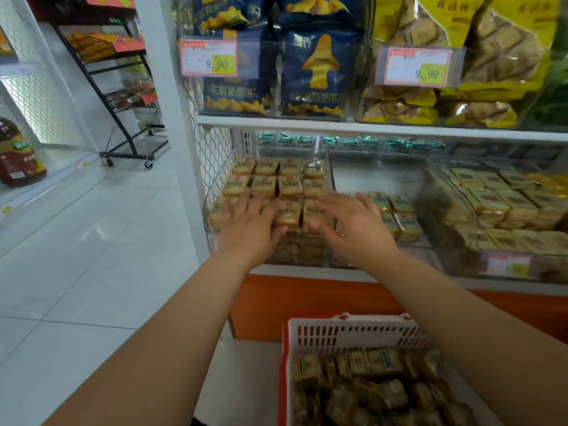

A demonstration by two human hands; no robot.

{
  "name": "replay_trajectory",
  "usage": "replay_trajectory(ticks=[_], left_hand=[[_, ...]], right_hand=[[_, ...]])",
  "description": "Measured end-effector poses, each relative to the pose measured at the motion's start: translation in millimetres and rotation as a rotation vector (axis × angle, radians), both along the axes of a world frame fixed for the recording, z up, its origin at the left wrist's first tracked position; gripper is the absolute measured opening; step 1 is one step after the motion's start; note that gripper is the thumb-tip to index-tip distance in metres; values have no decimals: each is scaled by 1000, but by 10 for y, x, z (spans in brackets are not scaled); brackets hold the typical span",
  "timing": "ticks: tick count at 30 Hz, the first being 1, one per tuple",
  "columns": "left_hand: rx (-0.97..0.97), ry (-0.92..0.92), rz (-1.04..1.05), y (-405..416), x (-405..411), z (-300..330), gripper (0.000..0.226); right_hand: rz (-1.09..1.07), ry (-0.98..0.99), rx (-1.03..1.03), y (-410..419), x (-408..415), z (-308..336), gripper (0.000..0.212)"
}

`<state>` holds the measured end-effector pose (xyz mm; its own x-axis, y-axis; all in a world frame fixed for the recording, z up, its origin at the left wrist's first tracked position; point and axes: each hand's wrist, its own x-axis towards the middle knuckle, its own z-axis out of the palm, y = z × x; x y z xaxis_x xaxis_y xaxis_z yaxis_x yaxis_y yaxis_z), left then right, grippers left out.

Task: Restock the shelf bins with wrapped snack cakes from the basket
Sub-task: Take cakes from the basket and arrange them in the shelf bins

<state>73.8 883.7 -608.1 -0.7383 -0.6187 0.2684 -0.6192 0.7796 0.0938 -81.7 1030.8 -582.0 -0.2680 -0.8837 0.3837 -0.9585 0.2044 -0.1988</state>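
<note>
With the left hand [250, 224] and right hand [353, 224] flat, fingers extended and grasping nothing, press the front-row snack cakes [287, 213] level inside the left clear bin [327, 158] above the basket [347, 335].

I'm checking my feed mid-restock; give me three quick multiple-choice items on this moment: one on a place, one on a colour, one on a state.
1. Where is the white slotted plastic basket with the red rim?
A. On the top shelf
B. Low in front of the person, below the shelf bins
C. On the black wheeled rack

2. What colour are the bags behind the left 9.90 price tag?
A. Dark blue
B. Pink
C. White

3. How do the hands stand?
A. Both curled round a bottle
B. One in the basket
C. Both spread flat over the wrapped snack cakes

Answers: 1 B, the basket sits under the forearms. 2 A, the dark blue snack bags show yellow shapes. 3 C, the left hand and right hand lie with fingers straight on the tan wrapped snack cakes in the clear left shelf bin.
</note>
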Motion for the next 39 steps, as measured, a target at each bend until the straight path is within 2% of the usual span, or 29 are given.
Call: replay_trajectory(ticks=[4, 7, 10, 12, 15, 17, 20, 23, 26, 27, 30, 32, 34, 36, 39], left_hand=[[-239, 275, -232, 425, -83, -99, 38], [-276, 280, -375, 895, -227, -277, 25], [-136, 221, -410, 1299, -364, -640, 19], [55, 82, -357, 1504, -424, -906, 23], [350, -103, -231, 1709, -493, -1439, 38], [537, -130, -128, 1810, -496, -1792, 54], [595, -226, -67, 1889, -460, -2056, 32], [608, -293, -95, 1906, -436, -2072, 27], [665, -284, -85, 1853, -448, -2046, 19], [725, -267, -66, 1825, -452, -2049, 16], [954, -200, 32, 1754, -462, -2044, 9], [1074, -157, 100, 1730, -478, -2006, 8], [1178, -133, 159, 1723, -481, -1949, 11], [1359, -72, 230, 1742, -478, -1901, 10], [1700, 140, 378, 1802, -488, -1806, 33]], right_hand=[[-147, -303, -48, 662, -35, -278, 36], [-299, -602, -62, 1032, -148, -689, 22], [-457, -844, -51, 1291, -257, -1194, 11], [-512, -976, 67, 1436, -304, -1563, 7], [-492, -994, 286, 1641, -350, -2075, 10], [-506, -958, 447, 1717, -335, -2306, 11], [-593, -900, 656, 1718, -290, -2565, 10], [-553, -916, 677, 1643, -189, -2782, 18], [-520, -962, 601, 1605, -82, -3025, 50], [-535, -984, 582, 1589, -83, -3113, 55], [-505, -959, 651, 1546, -124, -3086, 32], [-518, -967, 518, 1579, -145, -3007, 29], [-578, -889, 241, 1684, -85, -2923, 32], [-483, -696, 19, 1786, 56, -2890, 32], [-289, -542, -128, 1869, 161, -2890, 44]])
